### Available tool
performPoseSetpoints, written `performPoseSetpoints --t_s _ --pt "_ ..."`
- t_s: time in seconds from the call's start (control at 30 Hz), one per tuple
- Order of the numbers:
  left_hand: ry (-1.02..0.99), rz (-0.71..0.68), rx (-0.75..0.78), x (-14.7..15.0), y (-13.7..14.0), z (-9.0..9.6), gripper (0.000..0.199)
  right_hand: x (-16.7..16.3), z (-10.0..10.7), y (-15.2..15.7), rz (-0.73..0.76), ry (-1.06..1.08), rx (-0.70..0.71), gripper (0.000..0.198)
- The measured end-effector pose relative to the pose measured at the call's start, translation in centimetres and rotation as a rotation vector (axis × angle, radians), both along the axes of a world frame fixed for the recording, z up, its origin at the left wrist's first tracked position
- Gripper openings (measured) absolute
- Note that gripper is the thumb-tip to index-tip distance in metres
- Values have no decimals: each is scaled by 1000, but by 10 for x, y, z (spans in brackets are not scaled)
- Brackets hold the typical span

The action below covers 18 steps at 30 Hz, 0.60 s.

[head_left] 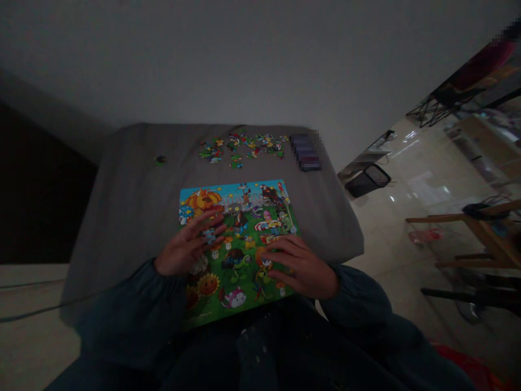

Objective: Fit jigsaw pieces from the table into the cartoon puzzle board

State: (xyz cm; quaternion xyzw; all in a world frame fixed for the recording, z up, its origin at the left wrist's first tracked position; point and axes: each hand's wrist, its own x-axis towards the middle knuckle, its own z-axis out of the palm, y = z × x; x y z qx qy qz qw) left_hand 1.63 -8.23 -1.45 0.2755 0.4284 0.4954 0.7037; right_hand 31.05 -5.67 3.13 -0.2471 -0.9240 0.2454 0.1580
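A colourful cartoon picture board [234,260] with a blue top strip and green ground lies before me on the grey cloth. My left hand [189,244] is over its left side, fingers apart and slightly blurred. A small pale-blue patch shows between those fingers; whether it is a loose piece or part of the picture, I cannot tell. Over the right side of the board, my right hand [301,266] has its fingers spread, covering some of the picture. Beyond the board lie loose jigsaw pieces [266,145] in a scattered band.
A single dark piece [160,160] sits apart at the left on the grey-covered table [130,201]. A blurred-out dark object [305,152] lies at the back right. A wall rises behind. On the floor to the right stand a black bin [368,180] and wooden furniture [480,233].
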Motion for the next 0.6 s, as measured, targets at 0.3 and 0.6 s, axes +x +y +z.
performPoseSetpoints --t_s 0.3,0.6 --pt "372 -157 28 34 -23 32 41 4 0 -16 -186 234 -174 28" --pt "688 -250 83 80 -49 46 21 -16 2 -35 -245 397 -347 10"
